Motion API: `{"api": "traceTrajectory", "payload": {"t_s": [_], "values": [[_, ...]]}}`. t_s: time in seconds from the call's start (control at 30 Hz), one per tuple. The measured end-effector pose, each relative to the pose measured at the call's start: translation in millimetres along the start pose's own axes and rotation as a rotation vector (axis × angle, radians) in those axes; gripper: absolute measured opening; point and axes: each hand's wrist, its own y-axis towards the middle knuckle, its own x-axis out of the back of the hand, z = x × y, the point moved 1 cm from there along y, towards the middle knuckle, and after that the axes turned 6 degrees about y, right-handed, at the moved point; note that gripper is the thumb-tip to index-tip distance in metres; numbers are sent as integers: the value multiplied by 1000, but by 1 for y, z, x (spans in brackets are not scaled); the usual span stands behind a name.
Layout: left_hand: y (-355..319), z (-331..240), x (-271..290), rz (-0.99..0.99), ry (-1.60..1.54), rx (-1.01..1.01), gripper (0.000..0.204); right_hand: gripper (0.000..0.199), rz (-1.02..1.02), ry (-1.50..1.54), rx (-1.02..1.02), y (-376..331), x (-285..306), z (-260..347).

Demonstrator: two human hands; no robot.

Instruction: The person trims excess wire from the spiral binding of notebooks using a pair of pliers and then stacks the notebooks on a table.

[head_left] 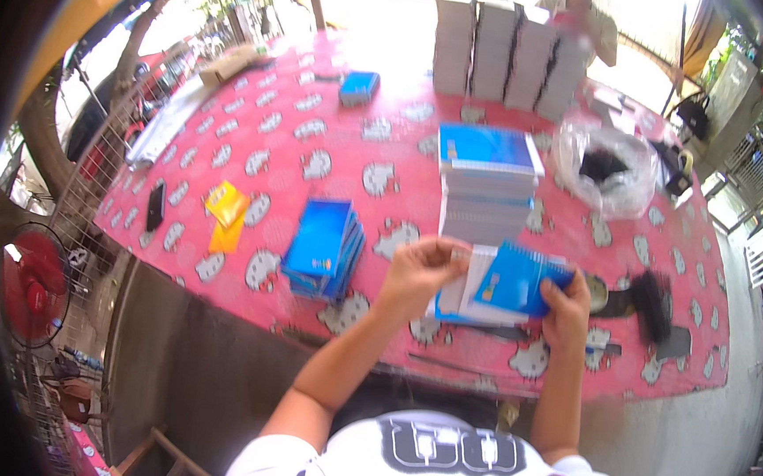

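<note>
Near the table's front edge I hold a blue-covered notebook (520, 283), tilted and partly opened, with white pages showing on its left side. My right hand (567, 306) grips its right edge, thumb on top of the cover. The fingers of my left hand (429, 272) are pinched together at the edge of the white pages (480, 271). Under the notebook lies more white paper and a blue edge. Just beyond my hands rises a tall stack of blue-covered notebooks (488, 192). A smaller, uneven stack of blue notebooks (321, 243) sits left of my left hand.
Tall paper stacks (511, 57) stand at the back, near another person (591, 27). A clear plastic bag (606, 170) holds something black. Dark tools (651, 305) lie at right. Leftward are yellow packets (226, 214), a phone (155, 205) and a small blue stack (358, 88).
</note>
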Motion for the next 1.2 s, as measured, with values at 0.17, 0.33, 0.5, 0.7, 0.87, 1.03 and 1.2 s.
{"api": "traceTrajectory", "payload": {"t_s": [0.17, 0.33, 0.5, 0.7, 0.87, 1.03, 1.2], "values": [[11, -16, -8, -7, -243, 3, 25, 23, 80, 81, 20, 12, -12, 12], [-8, -35, -14, 121, 188, -107, 44, 37, 175, -85, 242, -4, -21, 5], [-17, 21, 7, -6, 475, -179, 44, 44, 240, -273, -24, -13, -5, -41], [-22, 23, 9, 7, 679, -509, 63, 39, 325, -523, 148, -14, -20, -36], [-28, 16, 8, -101, 896, -572, 79, 41, 312, -544, 154, -17, -12, -48], [-29, 22, -10, -259, 554, -342, 77, 40, 300, -596, 133, -20, -24, -41], [-22, 24, 7, -12, 807, -372, 60, 35, 242, -552, 112, -17, -26, -49]]}}
